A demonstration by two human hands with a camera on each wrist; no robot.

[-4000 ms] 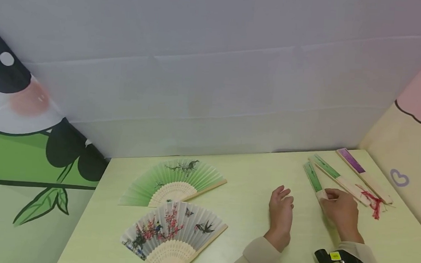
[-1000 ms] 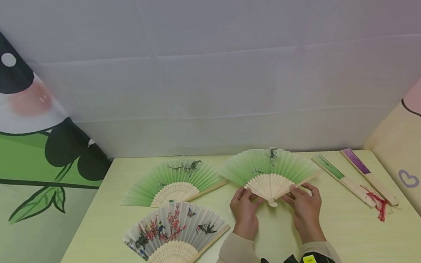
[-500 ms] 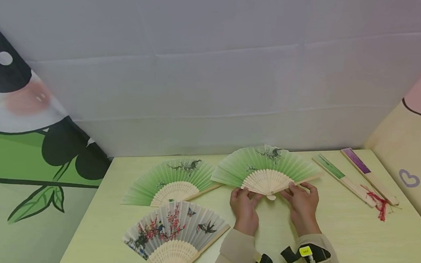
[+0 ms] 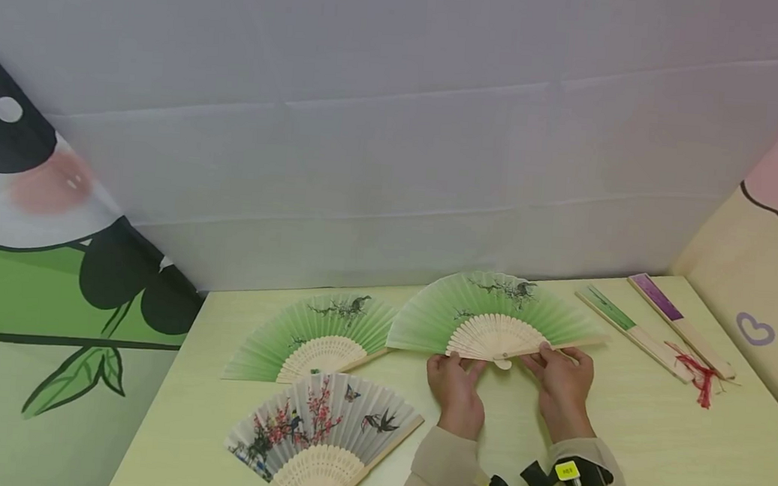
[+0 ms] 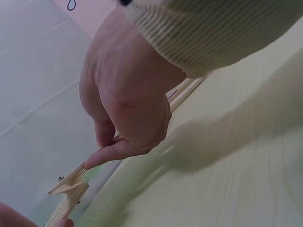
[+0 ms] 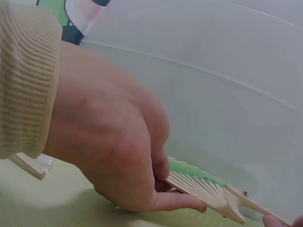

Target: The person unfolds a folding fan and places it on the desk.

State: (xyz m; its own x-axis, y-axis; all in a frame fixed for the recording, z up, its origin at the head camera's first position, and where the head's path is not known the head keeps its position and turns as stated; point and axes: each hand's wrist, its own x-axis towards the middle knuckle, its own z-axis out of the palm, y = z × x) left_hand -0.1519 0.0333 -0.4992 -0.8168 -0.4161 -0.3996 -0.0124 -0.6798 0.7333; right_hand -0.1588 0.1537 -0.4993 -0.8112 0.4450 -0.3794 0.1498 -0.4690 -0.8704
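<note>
The held green fan [image 4: 497, 326] has been spread wider than a second ago, so its opening seems nearly done; it is pinched low on either side by left hand [image 4: 458, 392] and right hand [image 4: 565, 387], above the table [image 4: 692, 467].

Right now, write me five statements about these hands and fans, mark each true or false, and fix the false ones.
1. The left hand and right hand hold a spread green fan. True.
2. The white fan with red blossoms is folded shut. False: the white fan is spread open.
3. The folded green fan lies to the right of the right hand. True.
4. The folded purple fan lies left of the folded green fan. False: the folded purple fan is farther right.
5. The tassels are blue. False: the tassels are red.
</note>
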